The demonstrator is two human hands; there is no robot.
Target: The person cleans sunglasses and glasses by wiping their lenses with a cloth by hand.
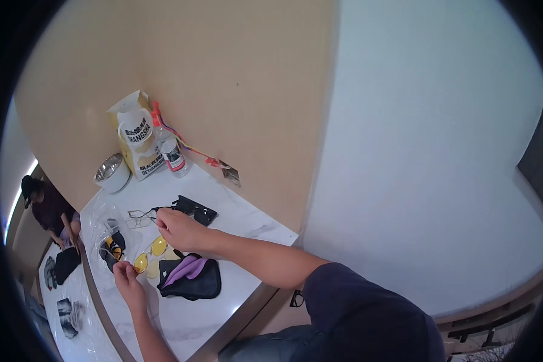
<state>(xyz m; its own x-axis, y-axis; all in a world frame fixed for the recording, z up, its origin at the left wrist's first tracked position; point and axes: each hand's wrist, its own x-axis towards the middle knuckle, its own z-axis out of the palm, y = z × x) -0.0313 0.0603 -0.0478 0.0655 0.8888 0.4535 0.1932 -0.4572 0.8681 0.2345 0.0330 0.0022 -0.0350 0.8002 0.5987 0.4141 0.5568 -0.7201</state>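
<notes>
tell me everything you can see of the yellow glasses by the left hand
The yellow glasses have two rounded, see-through yellow lenses in what looks like a thin frame. They sit on a slant, the left lens lower in the picture. The left hand pinches them near that lens; whether the right hand also grips them is unclear. Pale yellow patches on the white table suggest they are held above it.

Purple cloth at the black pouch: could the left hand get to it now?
Probably yes: the purple cloth lies uncovered nearby, though the left hand seems busy holding the yellow-lensed glasses.
</notes>
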